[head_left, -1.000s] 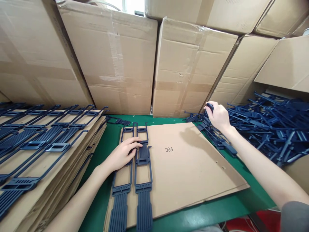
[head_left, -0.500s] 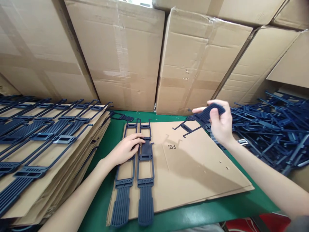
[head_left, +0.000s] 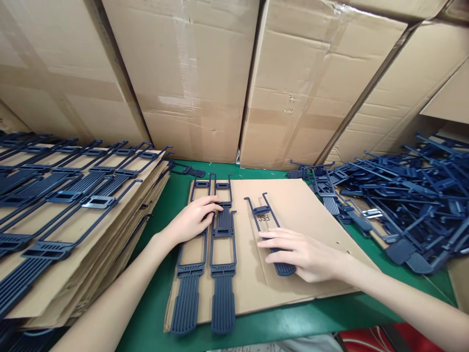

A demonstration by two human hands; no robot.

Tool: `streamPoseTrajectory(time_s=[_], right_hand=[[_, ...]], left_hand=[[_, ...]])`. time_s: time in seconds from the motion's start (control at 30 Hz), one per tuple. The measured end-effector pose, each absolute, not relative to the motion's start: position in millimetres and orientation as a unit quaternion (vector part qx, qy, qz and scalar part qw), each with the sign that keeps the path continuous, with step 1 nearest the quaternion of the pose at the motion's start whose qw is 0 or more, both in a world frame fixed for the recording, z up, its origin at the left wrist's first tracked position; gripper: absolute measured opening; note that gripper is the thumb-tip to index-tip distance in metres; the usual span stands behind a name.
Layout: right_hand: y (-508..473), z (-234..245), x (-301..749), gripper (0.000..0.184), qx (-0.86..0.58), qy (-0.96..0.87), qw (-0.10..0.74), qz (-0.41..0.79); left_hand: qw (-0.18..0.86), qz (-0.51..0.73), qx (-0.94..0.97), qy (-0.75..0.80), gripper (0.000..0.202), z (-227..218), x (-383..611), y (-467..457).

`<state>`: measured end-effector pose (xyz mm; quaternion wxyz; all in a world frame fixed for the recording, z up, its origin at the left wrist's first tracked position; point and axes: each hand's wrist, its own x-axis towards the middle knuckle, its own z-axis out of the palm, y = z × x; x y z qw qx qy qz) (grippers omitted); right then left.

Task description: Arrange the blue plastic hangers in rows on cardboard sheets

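My left hand (head_left: 196, 216) rests palm down over two rows of dark blue plastic frames, its fingers loosely spread and the fingertips touching the upper ribbed piece (head_left: 223, 222) of the right row. Each row has a ribbed end tongue (head_left: 223, 300) toward me and slim open side bars. My right hand (head_left: 302, 252) has its fingers over another dark blue plastic frame (head_left: 262, 210), which slants across the cardboard sheet (head_left: 293, 195) over the FSC print. Its two hooked prongs point away from me; the thumb is hidden.
At left stands a stack of cardboard sheets (head_left: 106, 259) topped with rows of similar frames. A loose heap of blue frames (head_left: 414, 195) lies at right. Large cardboard boxes (head_left: 198, 78) wall off the back of the green table (head_left: 256, 337).
My right hand has brought its frame down and left from the air onto the cardboard, turning it prongs away. My left hand stays on the rows. The view has shifted slightly.
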<state>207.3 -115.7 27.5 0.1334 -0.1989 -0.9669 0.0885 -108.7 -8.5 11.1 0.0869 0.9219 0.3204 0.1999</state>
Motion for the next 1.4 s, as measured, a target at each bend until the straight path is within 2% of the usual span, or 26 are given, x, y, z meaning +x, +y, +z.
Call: streamPoseTrajectory(time_s=[0.07,0.13,0.33,0.4,0.5,0.6,0.73,0.8,1.03,1.23,1.4], right_hand=[[-118.3,28.5,210.7,0.053,-0.212,-0.958,0.164,0.106],[-119.8,31.3,213.4,0.047,-0.239,-0.93,0.244,0.136],[-116.8,45.6,226.6,0.008,-0.458,-0.674,0.542,0.204],[-112.6,45.1,237.7,0.02,-0.49,-0.559,0.625,0.239],[-109.0,34.7,258.0,0.036,-0.515,-0.45,0.667,0.296],[-115.7,18.5,271.9,0.037,-0.571,-0.474,0.606,0.286],[-136.6,10.7,269.4,0.017,-0.604,-0.697,0.334,0.195],[-144.0,15.6,262.5,0.016,-0.578,-0.767,0.249,0.123],[-132.1,11.7,250.6,0.026,-0.493,-0.845,0.204,0.03],[-112.6,-12.1,246.4,0.043,-0.455,-0.878,0.149,-0.028],[-89.8,-8.0,229.6,0.041,-0.452,-0.88,0.135,-0.049]], left_hand=[[0.088,0.202,0.922,0.32,0.035,11.3,-108.4,-8.9],[0.088,0.201,0.922,0.32,0.035,12.2,-108.2,-9.5],[0.095,0.2,0.921,0.32,0.034,13.5,-107.7,-9.7],[0.097,0.2,0.921,0.319,0.034,12.3,-107.6,-9.3],[0.098,0.199,0.921,0.32,0.035,10.3,-107.7,-8.8],[0.108,0.209,0.919,0.318,0.034,9.6,-108.3,-7.6],[0.119,0.226,0.913,0.317,0.036,12.1,-108.8,-6.3],[0.109,0.23,0.914,0.316,0.034,15.0,-108.1,-7.4],[0.058,0.203,0.932,0.295,0.034,28.3,-99.8,-24.4],[0.053,0.13,0.943,0.301,0.051,28.3,-95.2,-33.5],[0.05,0.119,0.944,0.303,0.05,24.2,-94.7,-32.3]])
